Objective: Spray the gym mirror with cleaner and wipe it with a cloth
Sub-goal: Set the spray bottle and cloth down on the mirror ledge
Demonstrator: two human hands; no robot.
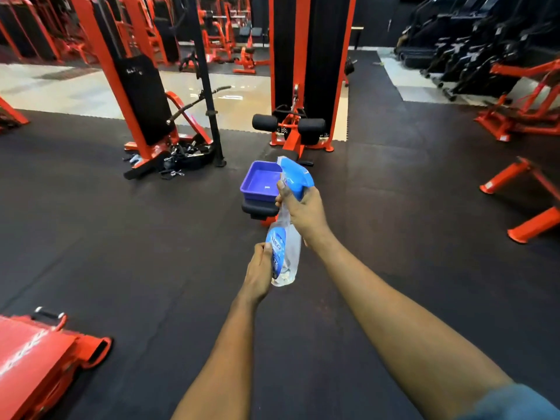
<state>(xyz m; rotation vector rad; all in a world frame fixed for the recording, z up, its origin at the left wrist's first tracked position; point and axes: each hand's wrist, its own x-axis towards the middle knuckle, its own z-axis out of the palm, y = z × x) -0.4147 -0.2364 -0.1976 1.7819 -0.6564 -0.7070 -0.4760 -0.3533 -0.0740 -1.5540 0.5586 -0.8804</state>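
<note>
The spray bottle is clamped at its trigger head by the right hand and at its base by the left hand. No mirror or cloth is seen; spraying and wiping are judged undone.

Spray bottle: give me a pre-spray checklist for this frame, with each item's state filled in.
1. Spray bottle held: ok, both hands on it.
2. Right hand at blue spray head: ok.
3. Left hand steadying the lower body: ok.
4. Liquid in bottle: cannot tell; clear body looks nearly empty.
5. Mirror in view: not ok, none seen.
6. Cloth ready: not ok; purple tub on the bench shows none.
</note>
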